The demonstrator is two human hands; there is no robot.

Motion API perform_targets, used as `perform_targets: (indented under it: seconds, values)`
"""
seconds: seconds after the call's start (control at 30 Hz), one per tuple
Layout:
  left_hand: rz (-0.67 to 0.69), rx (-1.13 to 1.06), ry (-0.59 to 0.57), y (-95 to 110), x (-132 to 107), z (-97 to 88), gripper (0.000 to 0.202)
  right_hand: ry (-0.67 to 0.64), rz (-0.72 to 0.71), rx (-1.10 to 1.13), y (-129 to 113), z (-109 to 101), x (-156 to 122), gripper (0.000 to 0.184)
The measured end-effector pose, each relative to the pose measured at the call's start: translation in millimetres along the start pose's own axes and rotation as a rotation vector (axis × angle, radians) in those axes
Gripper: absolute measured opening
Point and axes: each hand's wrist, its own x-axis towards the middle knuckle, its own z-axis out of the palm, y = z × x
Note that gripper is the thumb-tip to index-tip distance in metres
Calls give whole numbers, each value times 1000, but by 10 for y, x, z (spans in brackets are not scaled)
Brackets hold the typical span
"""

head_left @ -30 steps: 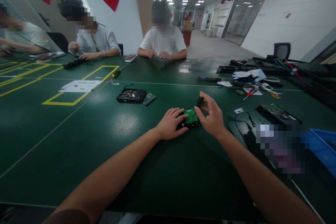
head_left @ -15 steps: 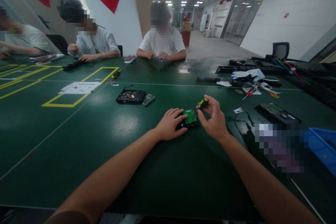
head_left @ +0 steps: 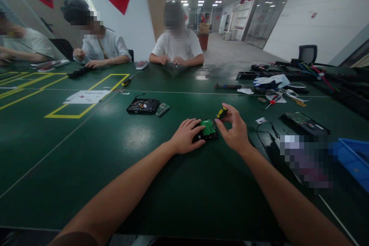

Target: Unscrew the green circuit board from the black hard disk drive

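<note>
A hard drive (head_left: 209, 128) with a green circuit board on its upper face lies on the table in front of me. My left hand (head_left: 187, 137) grips its left side, thumb along the near edge and fingers over the top, the index fingertip on the board. My right hand (head_left: 234, 128) is closed around the yellow-and-black handle of a screwdriver (head_left: 221, 113), held upright over the drive's right edge. The screwdriver's shaft and tip are too small and dark to make out. Left of these, an opened black drive case (head_left: 143, 105) sits beside a loose circuit board (head_left: 163, 109).
At right are another drive (head_left: 305, 122), a blue bin (head_left: 353, 161), a blurred-out item with a cable, and a red-tipped screwdriver (head_left: 272, 102) near gloves (head_left: 271, 82). A yellow-handled screwdriver (head_left: 127, 81) lies far left. Several people sit across the green table (head_left: 138, 184).
The whole view has shifted very slightly. Both hands keep their places, the left on the hard drive and the right on the screwdriver, with its handle tilted a touch differently.
</note>
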Motion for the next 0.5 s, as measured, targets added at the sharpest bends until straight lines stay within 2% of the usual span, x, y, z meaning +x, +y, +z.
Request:
perform_targets:
  seconds: [0.5]
  values:
    - [11, -2, 21, 11, 2, 3, 66, 4, 2, -42, -18, 44, -28, 64]
